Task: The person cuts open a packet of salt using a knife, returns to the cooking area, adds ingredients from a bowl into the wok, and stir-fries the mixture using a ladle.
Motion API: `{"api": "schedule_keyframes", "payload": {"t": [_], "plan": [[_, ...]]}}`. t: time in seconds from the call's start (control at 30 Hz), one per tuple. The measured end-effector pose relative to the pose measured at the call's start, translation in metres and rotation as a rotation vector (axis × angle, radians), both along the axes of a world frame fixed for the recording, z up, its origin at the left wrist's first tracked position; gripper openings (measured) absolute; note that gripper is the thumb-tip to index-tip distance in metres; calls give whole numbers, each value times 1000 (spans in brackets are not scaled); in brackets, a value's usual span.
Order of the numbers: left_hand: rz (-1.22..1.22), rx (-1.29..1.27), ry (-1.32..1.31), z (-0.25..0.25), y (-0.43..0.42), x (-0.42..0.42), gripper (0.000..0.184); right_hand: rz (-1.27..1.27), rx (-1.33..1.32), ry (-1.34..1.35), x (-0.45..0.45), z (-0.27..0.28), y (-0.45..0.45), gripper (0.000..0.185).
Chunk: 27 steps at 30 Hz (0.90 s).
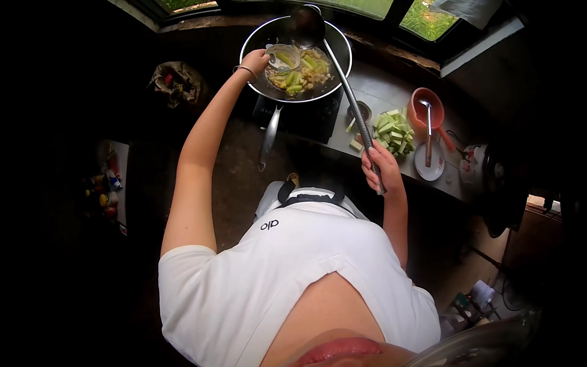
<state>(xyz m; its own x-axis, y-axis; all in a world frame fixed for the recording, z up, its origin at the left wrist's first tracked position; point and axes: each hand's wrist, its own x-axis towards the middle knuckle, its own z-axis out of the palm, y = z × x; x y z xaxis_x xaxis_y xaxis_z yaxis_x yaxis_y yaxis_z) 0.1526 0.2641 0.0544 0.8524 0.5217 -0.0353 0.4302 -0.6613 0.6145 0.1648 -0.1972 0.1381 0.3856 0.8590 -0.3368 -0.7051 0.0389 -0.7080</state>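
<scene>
My left hand (255,61) is closed on the rim of a small clear bowl (284,58), tilted over the wok (246,44). Chopped green vegetables and paler pieces (306,73) lie in the wok, and some green pieces show in or through the bowl. My right hand (380,166) grips the long handle of a ladle (307,25), whose dark head is over the wok's far side. The wok's handle (269,139) points toward me.
On the counter (370,78) to the right are a small dark bowl (359,111), cut green vegetables (393,131), a red dipper (426,103), a white plate (430,169) and a patterned pot (472,164). An open bag (177,82) stands at the left.
</scene>
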Motion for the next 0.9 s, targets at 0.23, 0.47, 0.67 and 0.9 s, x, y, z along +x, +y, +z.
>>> {"api": "schedule_keyframes", "payload": {"t": [0.23, 0.47, 0.67, 0.9], "plan": [[-73, 574, 187, 47, -8, 0, 29, -32, -73, -67, -3, -14, 2, 32], [-341, 1001, 139, 47, -2, 0, 47, -61, -183, -184, -6, -32, -2, 16], [-431, 1191, 92, 60, -8, -4, 50, -42, -217, -193, -6, -43, -11, 31], [-463, 1305, -33, 67, -3, -8, 47, -20, -250, -249, -5, -45, -12, 31]]}}
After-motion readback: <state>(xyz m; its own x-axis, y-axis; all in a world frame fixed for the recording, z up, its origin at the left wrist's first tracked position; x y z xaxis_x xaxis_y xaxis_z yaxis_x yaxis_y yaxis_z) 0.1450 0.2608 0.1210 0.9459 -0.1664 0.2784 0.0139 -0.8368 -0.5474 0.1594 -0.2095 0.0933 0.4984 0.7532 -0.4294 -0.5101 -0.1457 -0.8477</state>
